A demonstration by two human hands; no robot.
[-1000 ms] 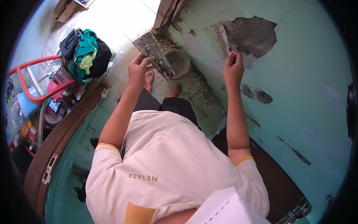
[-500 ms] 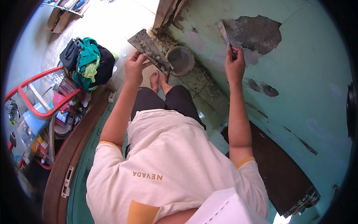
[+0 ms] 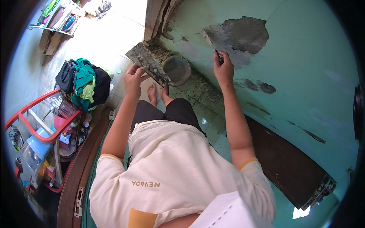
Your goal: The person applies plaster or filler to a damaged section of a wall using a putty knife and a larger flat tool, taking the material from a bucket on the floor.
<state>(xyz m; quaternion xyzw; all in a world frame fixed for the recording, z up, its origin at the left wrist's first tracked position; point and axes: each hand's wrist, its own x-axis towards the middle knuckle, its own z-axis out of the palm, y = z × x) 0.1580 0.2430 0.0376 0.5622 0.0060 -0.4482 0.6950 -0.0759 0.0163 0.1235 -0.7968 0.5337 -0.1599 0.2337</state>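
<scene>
My left hand (image 3: 132,80) grips a flat rectangular board (image 3: 146,62) smeared with lumpy grey material, held above my bare feet. Just right of the board is a round bucket (image 3: 177,70) with grey contents. My right hand (image 3: 223,69) is closed on the dark handle of a putty knife (image 3: 209,41), whose blade lies at the left part of a grey patch (image 3: 249,36) where the green paint has come away from the wall (image 3: 304,76).
A heaped pile of clothes and bags (image 3: 82,81) stands at left, above a red-framed rack (image 3: 35,101) crowded with household items. A wooden door frame (image 3: 155,17) is at the top, a dark brown panel (image 3: 285,163) at lower right, and a shelf with boxes (image 3: 61,19) at upper left.
My right hand and the knife have moved left along the patch. The board and left hand sit slightly lower and further left in the picture, and the whole view has shifted.
</scene>
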